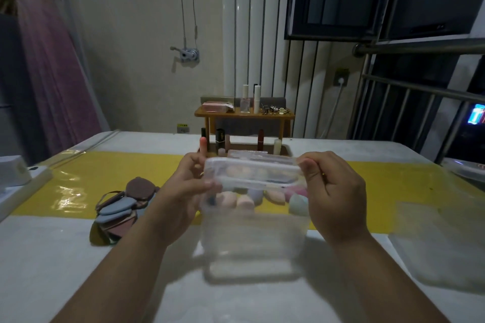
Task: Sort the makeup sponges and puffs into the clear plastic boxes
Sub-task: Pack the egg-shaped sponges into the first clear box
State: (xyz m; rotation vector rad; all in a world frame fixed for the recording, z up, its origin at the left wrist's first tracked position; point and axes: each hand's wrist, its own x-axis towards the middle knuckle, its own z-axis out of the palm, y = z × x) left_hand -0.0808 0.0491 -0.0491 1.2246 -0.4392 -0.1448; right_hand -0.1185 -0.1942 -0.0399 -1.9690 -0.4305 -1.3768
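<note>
A clear plastic box (252, 244) stands on the table in front of me. Above it I hold its clear lid (252, 173) tilted up: my left hand (186, 191) pinches the lid's left end and my right hand (333, 191) pinches its right end. Behind the box, seen partly through the plastic, lie several egg-shaped makeup sponges (244, 200) in pink, peach, lilac and pale green. A pile of flat puffs (123, 210) in blue, brown and pink with ribbon loops lies to the left of my left forearm.
A second clear box (441, 241) sits at the right. A small wooden shelf (244, 114) with bottles and a tray of lipsticks (223, 139) stands at the table's far edge. A white object (13, 173) is at the left edge. A yellow strip (78, 178) crosses the table.
</note>
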